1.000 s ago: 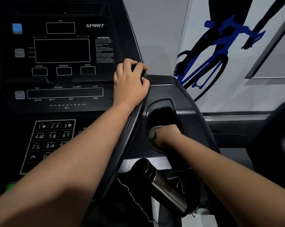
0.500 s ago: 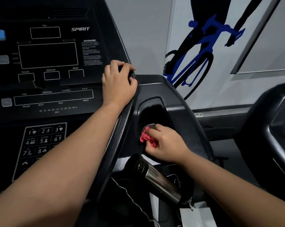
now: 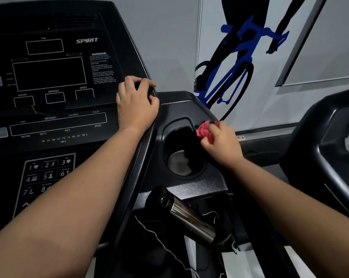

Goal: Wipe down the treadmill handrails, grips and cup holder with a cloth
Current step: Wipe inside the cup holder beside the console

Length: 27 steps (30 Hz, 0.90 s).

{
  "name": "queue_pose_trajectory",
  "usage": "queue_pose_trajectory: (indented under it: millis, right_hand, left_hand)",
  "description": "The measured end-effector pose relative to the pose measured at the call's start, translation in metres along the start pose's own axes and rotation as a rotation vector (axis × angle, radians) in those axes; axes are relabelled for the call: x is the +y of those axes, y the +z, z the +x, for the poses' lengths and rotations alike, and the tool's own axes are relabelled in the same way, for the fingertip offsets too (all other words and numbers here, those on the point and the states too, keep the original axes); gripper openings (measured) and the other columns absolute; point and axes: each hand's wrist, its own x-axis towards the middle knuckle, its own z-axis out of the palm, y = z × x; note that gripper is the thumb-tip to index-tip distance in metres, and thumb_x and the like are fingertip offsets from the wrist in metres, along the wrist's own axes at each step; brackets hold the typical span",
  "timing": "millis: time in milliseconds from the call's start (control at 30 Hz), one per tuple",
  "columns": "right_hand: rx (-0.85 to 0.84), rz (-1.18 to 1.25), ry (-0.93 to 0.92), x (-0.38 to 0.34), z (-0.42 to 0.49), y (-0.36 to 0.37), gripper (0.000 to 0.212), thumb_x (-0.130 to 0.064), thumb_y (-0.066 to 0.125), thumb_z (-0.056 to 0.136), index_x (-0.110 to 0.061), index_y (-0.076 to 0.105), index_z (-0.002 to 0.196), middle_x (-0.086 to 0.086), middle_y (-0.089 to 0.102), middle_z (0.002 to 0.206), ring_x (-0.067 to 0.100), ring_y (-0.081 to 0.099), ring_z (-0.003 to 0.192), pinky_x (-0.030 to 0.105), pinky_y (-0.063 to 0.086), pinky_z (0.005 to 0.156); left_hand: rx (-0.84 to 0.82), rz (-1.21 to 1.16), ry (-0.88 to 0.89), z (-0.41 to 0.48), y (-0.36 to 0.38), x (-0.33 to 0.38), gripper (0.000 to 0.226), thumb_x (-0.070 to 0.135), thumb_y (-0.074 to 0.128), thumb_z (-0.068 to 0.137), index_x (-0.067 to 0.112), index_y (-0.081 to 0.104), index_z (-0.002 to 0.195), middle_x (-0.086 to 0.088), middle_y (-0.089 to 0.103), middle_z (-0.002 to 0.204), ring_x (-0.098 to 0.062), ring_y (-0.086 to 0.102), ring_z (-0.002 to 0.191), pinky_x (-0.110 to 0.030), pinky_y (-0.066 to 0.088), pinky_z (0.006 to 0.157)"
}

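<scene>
A black cup holder [image 3: 165,137] is sunk into the treadmill's right console wing, and its grey bottom shows. My right hand [image 3: 221,143] grips a bunched pink cloth [image 3: 204,132] at the holder's upper right rim. My left hand [image 3: 135,103] curls over the right edge of the console [image 3: 55,77], with its fingers wrapped round the black edge. A chrome pulse grip [image 3: 187,217] on the handrail sticks out below the cup holder.
A second black machine [image 3: 330,137] stands close on the right. Behind is a wall with a blue cyclist graphic [image 3: 235,63]. A thin white cord [image 3: 159,241] hangs under the console. The keypad [image 3: 47,173] sits at the lower left.
My right hand has come up out of the cup holder's bottom with the pink cloth and moved to the upper right rim. My left hand has stayed on the console edge.
</scene>
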Motion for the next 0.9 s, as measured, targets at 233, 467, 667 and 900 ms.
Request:
queue_pose_trajectory:
  millis: [233, 467, 667, 900]
  right_hand:
    - [-0.066, 0.065, -0.192, -0.051, -0.065, 0.005, 0.027, -0.037, 0.046, 0.067, -0.015, 0.062, 0.068, 0.006, 0.051, 0.063, 0.029, 0.051, 0.055, 0.031, 0.042, 0.047]
    - [-0.239, 0.208, -0.46, -0.095, -0.068, 0.017, 0.041, -0.044, 0.057, 0.084, -0.014, 0.064, 0.111, 0.012, 0.057, 0.098, 0.03, 0.053, 0.082, 0.037, 0.048, 0.078]
    - [-0.269, 0.169, -0.715, -0.061, -0.08, 0.007, 0.034, -0.034, 0.044, 0.089, -0.023, 0.057, 0.119, 0.016, 0.057, 0.114, 0.031, 0.052, 0.082, 0.039, 0.049, 0.072]
    - [-0.076, 0.025, -0.327, 0.018, -0.084, -0.021, 0.045, -0.04, 0.049, 0.069, -0.017, 0.065, 0.104, 0.014, 0.06, 0.1, 0.035, 0.054, 0.076, 0.042, 0.051, 0.068]
  left_hand:
    - [0.008, 0.02, 0.003, 0.0, 0.001, 0.001, 0.032, 0.019, 0.048, 0.081, 0.022, 0.06, 0.11, -0.007, 0.045, 0.122, -0.026, 0.041, 0.116, -0.038, 0.031, 0.102]
    - [0.004, 0.054, 0.012, 0.0, 0.0, 0.002, 0.031, 0.019, 0.048, 0.082, 0.021, 0.06, 0.111, -0.008, 0.045, 0.122, -0.027, 0.041, 0.116, -0.039, 0.031, 0.101]
    - [-0.013, 0.03, 0.008, -0.004, -0.002, 0.002, 0.034, 0.016, 0.049, 0.083, 0.021, 0.061, 0.114, -0.006, 0.045, 0.126, -0.025, 0.04, 0.12, -0.038, 0.029, 0.103]
    - [-0.001, 0.023, -0.005, -0.004, -0.003, 0.004, 0.035, 0.016, 0.048, 0.083, 0.022, 0.06, 0.116, -0.006, 0.045, 0.128, -0.024, 0.039, 0.121, -0.038, 0.028, 0.105]
